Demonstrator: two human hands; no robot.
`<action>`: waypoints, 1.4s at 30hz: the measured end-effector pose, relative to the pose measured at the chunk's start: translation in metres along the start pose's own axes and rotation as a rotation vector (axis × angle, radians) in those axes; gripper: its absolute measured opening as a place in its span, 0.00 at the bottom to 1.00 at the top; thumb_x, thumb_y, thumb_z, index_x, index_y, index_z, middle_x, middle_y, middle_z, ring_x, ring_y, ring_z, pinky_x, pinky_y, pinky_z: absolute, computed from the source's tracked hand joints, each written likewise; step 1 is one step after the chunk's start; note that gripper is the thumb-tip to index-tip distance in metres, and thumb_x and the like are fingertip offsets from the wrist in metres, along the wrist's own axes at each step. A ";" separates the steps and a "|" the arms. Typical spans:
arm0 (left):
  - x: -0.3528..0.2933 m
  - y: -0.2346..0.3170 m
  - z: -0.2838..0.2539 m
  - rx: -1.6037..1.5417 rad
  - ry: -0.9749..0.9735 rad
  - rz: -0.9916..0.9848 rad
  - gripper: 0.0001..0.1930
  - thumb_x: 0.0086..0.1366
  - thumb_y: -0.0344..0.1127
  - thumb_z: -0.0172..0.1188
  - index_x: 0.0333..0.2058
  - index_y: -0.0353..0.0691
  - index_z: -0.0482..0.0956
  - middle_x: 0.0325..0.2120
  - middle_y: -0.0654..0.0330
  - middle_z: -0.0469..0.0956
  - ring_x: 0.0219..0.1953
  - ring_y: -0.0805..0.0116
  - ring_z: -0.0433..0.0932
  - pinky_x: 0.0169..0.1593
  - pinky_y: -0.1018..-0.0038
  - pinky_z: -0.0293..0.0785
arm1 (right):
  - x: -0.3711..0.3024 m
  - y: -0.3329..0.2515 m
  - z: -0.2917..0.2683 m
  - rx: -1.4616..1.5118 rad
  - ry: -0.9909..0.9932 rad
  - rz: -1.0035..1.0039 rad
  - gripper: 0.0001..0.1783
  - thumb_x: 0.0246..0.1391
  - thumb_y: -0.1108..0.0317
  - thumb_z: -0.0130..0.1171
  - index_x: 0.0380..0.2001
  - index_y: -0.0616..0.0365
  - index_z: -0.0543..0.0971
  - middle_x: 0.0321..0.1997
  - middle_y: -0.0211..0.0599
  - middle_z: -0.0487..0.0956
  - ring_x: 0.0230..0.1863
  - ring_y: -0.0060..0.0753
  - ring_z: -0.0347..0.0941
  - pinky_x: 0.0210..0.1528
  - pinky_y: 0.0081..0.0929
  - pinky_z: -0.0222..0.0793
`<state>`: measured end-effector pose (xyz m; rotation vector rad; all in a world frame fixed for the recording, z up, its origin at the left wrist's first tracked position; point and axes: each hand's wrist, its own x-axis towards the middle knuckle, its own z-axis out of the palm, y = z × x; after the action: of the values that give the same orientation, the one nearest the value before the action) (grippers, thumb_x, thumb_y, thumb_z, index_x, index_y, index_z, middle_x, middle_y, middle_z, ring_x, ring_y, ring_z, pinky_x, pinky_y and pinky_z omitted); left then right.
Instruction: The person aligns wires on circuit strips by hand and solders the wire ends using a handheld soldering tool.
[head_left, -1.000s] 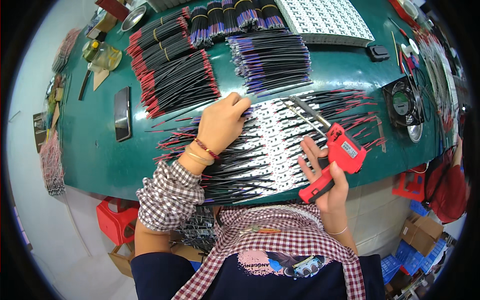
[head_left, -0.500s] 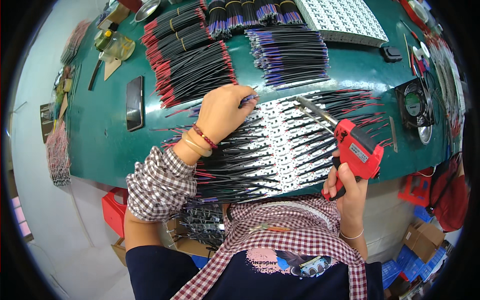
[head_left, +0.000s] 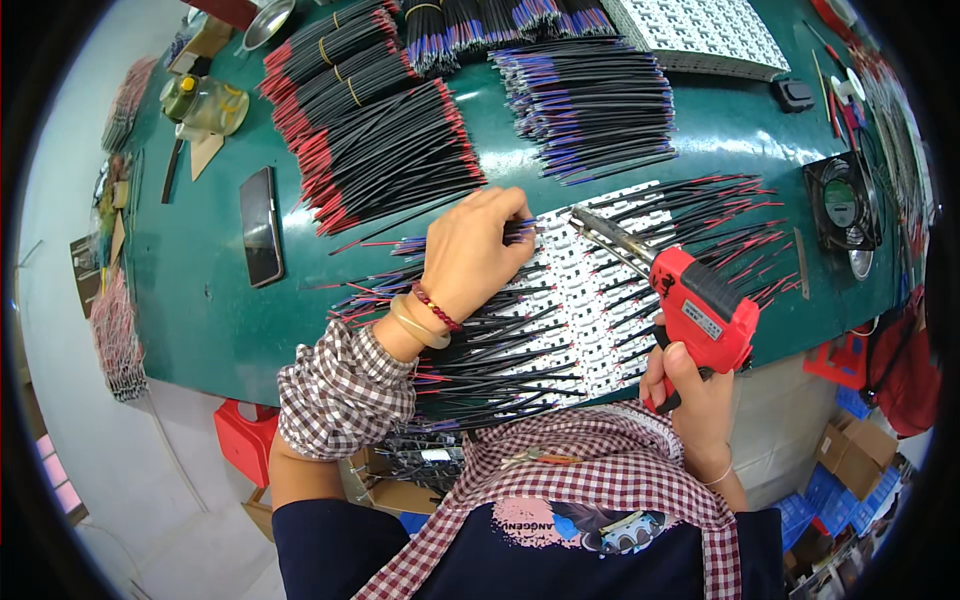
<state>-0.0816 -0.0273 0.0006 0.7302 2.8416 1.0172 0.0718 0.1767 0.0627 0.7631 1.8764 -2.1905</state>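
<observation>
My left hand (head_left: 470,245) is closed at the far left part of a white board (head_left: 590,300), pinching thin black wires with purple ends (head_left: 519,231). How many wires it holds is hidden by the fingers. In my right hand (head_left: 700,405) is a red soldering gun (head_left: 705,312), gripped by its handle. Its metal tip (head_left: 578,215) points left over the board's far end, a short way from my left fingertips. Rows of black wires (head_left: 500,335) stick out from both sides of the board, many showing red or purple ends.
Beyond the board lie piles of red-ended wires (head_left: 390,155) and purple-ended wires (head_left: 600,110). A stack of white boards (head_left: 700,35) stands at the far right. A phone (head_left: 261,228) and a jar (head_left: 215,108) are on the left; a small black fan (head_left: 842,203) is on the right.
The soldering gun's tip has come closer to my left fingertips. My left hand stays closed at the board's far left part. The whole view has shifted slightly.
</observation>
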 end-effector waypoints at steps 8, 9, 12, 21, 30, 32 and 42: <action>0.007 -0.003 -0.004 -0.159 -0.129 -0.154 0.09 0.51 0.34 0.63 0.27 0.36 0.74 0.22 0.55 0.76 0.24 0.58 0.75 0.28 0.69 0.68 | 0.001 0.006 0.004 0.002 0.006 0.006 0.13 0.57 0.67 0.54 0.20 0.62 0.73 0.15 0.30 0.72 0.15 0.18 0.66 0.19 0.18 0.61; 0.007 -0.004 -0.004 -0.136 -0.123 -0.151 0.09 0.51 0.34 0.63 0.27 0.36 0.75 0.22 0.55 0.77 0.24 0.58 0.75 0.28 0.69 0.68 | 0.000 0.004 0.006 0.028 0.041 0.027 0.13 0.57 0.68 0.53 0.20 0.62 0.73 0.15 0.30 0.71 0.15 0.18 0.66 0.19 0.18 0.61; 0.005 -0.005 -0.001 -0.074 -0.083 -0.131 0.08 0.51 0.34 0.63 0.26 0.36 0.75 0.22 0.55 0.77 0.23 0.58 0.76 0.28 0.68 0.68 | -0.003 0.009 0.003 -0.009 0.034 0.025 0.08 0.58 0.69 0.51 0.33 0.65 0.70 0.16 0.31 0.70 0.15 0.19 0.63 0.19 0.19 0.61; 0.006 0.003 0.001 -0.019 -0.072 -0.118 0.08 0.48 0.32 0.62 0.25 0.37 0.74 0.20 0.53 0.76 0.25 0.51 0.75 0.29 0.62 0.69 | -0.004 0.011 0.007 -0.134 -0.010 0.052 0.14 0.59 0.70 0.50 0.44 0.69 0.67 0.16 0.33 0.69 0.14 0.19 0.62 0.19 0.19 0.60; 0.011 0.002 0.000 0.050 -0.137 -0.063 0.08 0.49 0.33 0.60 0.26 0.36 0.73 0.18 0.50 0.75 0.24 0.50 0.75 0.28 0.61 0.68 | -0.007 0.012 0.010 -0.183 0.032 0.063 0.08 0.58 0.70 0.51 0.34 0.66 0.70 0.18 0.31 0.71 0.16 0.18 0.65 0.20 0.17 0.60; 0.011 0.002 -0.001 0.072 -0.130 -0.045 0.07 0.49 0.32 0.60 0.26 0.36 0.73 0.18 0.51 0.75 0.23 0.50 0.75 0.28 0.60 0.69 | -0.007 0.015 0.008 -0.215 0.023 0.059 0.08 0.58 0.70 0.51 0.32 0.66 0.71 0.18 0.31 0.71 0.16 0.18 0.65 0.20 0.17 0.60; 0.014 0.003 -0.001 0.109 -0.152 0.007 0.06 0.49 0.31 0.59 0.25 0.36 0.73 0.19 0.50 0.75 0.24 0.50 0.76 0.28 0.60 0.70 | -0.007 0.011 0.016 -0.158 0.099 0.080 0.14 0.57 0.70 0.52 0.19 0.62 0.72 0.16 0.29 0.70 0.16 0.17 0.65 0.20 0.17 0.59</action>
<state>-0.0928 -0.0198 0.0046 0.7893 2.7822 0.7765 0.0782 0.1578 0.0582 0.9137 2.0001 -1.9632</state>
